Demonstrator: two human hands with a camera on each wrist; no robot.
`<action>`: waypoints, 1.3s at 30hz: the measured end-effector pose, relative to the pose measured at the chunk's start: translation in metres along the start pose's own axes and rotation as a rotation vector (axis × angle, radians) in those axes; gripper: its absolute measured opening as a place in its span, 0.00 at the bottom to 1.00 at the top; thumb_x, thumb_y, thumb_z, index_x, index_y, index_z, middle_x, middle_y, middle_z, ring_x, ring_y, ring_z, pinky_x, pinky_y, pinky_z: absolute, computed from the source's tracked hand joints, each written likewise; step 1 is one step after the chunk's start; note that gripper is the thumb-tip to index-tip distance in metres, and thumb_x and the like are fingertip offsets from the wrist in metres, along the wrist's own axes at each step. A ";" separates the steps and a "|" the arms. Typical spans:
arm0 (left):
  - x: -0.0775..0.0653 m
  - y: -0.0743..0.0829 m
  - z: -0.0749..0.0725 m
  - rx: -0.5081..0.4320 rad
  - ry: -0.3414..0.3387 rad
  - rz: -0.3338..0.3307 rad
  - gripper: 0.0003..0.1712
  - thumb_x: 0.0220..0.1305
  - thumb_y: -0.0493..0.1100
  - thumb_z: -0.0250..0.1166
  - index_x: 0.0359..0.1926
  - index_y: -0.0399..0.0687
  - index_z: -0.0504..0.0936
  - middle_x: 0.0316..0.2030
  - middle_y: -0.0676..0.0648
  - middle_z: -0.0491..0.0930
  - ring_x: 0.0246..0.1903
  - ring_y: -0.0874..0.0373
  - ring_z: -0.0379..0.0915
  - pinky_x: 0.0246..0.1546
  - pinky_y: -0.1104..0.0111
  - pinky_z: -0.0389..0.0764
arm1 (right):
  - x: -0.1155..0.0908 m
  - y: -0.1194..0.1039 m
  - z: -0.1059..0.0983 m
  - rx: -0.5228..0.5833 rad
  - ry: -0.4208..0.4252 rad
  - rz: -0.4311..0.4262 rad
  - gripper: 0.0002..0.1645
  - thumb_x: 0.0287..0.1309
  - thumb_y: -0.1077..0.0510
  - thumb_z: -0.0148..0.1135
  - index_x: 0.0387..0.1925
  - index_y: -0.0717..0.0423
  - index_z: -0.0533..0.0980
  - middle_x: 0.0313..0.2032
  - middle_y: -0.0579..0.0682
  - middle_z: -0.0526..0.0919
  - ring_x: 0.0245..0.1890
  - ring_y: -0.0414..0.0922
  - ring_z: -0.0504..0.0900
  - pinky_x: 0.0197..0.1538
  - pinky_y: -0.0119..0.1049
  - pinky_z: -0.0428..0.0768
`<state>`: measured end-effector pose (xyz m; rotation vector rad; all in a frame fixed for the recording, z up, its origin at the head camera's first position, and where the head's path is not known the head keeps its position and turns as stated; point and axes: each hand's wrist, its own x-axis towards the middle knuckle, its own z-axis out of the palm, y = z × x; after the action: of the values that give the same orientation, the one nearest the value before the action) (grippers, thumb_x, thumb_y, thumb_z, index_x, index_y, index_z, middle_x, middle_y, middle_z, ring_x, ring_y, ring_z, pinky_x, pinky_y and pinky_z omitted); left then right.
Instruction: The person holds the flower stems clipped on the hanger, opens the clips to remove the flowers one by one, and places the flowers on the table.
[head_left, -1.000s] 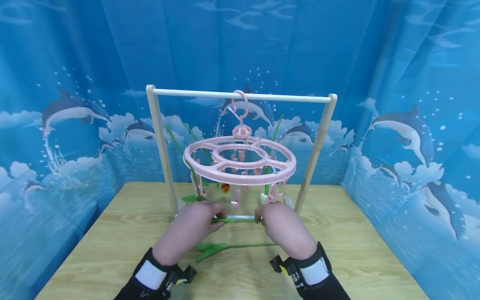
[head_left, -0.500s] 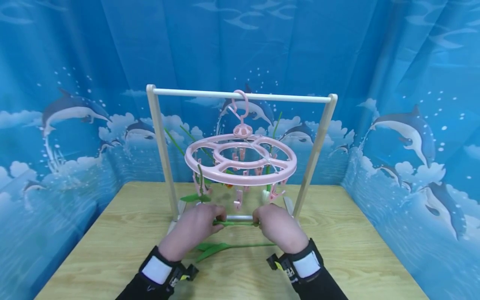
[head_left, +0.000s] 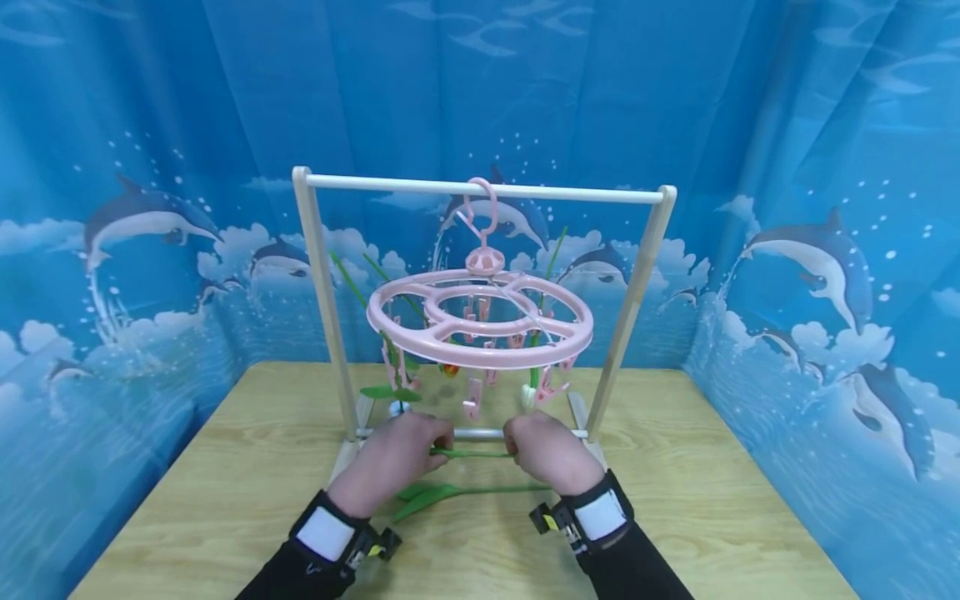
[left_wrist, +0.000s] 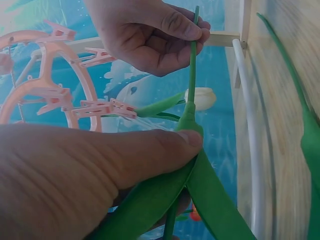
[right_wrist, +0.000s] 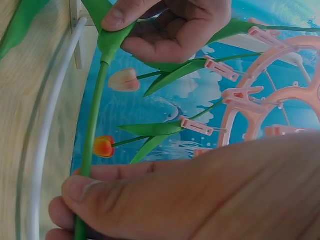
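Note:
Both hands hold one artificial flower sideways by its green stem (head_left: 480, 454), low in front of the rack. My left hand (head_left: 401, 454) pinches it where the leaves (left_wrist: 217, 195) branch off, thumb on top. The bare stem is pinched between thumb and fingers of my right hand (head_left: 551, 450). The flower's bloom is out of sight. Just beyond, a pink round clip hanger (head_left: 487, 357) hangs from the rack's top bar (head_left: 390, 185). Clipped to it upside down are a white tulip (left_wrist: 202, 98), an orange-red tulip (right_wrist: 104, 146) and a pale pink tulip (right_wrist: 124, 80).
Another green stem with leaves (head_left: 427, 502) lies on the wooden table (head_left: 712, 483), nearer me than the hands. The rack's low crossbar (head_left: 480, 433) runs behind the held stem. Several pink clips (head_left: 472, 398) dangle below the ring. A blue dolphin curtain (head_left: 795, 333) surrounds the table.
Both hands have come slightly down and toward me with the stem, which now shows apart from the crossbar in the head view. A hanging stem at the left of the ring has swung.

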<state>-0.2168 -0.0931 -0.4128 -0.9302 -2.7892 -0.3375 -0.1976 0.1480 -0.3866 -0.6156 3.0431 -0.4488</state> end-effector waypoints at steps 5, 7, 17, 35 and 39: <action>0.002 -0.002 0.004 0.008 -0.004 0.007 0.10 0.61 0.47 0.83 0.36 0.61 0.88 0.31 0.60 0.88 0.28 0.70 0.80 0.29 0.79 0.80 | 0.002 0.001 0.003 0.015 -0.016 0.005 0.13 0.57 0.76 0.65 0.29 0.56 0.83 0.25 0.45 0.80 0.27 0.41 0.75 0.31 0.35 0.80; 0.002 -0.003 0.006 0.013 -0.007 0.009 0.10 0.61 0.47 0.83 0.36 0.61 0.88 0.30 0.60 0.88 0.28 0.70 0.80 0.29 0.79 0.80 | 0.003 0.002 0.004 0.018 -0.019 0.007 0.14 0.55 0.77 0.63 0.28 0.57 0.82 0.25 0.45 0.79 0.26 0.41 0.74 0.30 0.35 0.79; 0.002 -0.006 0.014 -0.042 -0.041 -0.014 0.10 0.62 0.47 0.82 0.35 0.61 0.87 0.29 0.60 0.88 0.26 0.71 0.77 0.29 0.77 0.79 | 0.006 0.004 0.012 0.019 -0.010 0.006 0.19 0.52 0.79 0.58 0.20 0.52 0.74 0.21 0.44 0.69 0.23 0.41 0.67 0.25 0.32 0.68; 0.005 -0.012 0.029 -0.135 -0.142 -0.092 0.10 0.63 0.46 0.81 0.33 0.63 0.86 0.27 0.64 0.81 0.27 0.70 0.75 0.29 0.73 0.80 | 0.013 0.008 0.028 0.078 -0.108 0.127 0.17 0.51 0.78 0.60 0.25 0.52 0.77 0.25 0.45 0.77 0.27 0.41 0.73 0.28 0.33 0.76; 0.006 -0.014 0.035 -0.139 -0.160 -0.096 0.10 0.62 0.45 0.81 0.32 0.62 0.86 0.25 0.64 0.79 0.26 0.69 0.74 0.30 0.72 0.78 | 0.014 0.010 0.034 0.048 -0.086 0.088 0.21 0.44 0.79 0.57 0.19 0.49 0.71 0.21 0.43 0.71 0.23 0.40 0.69 0.24 0.31 0.70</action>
<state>-0.2333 -0.0914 -0.4470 -0.8906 -2.9960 -0.4984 -0.2124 0.1420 -0.4215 -0.4840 2.9542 -0.4782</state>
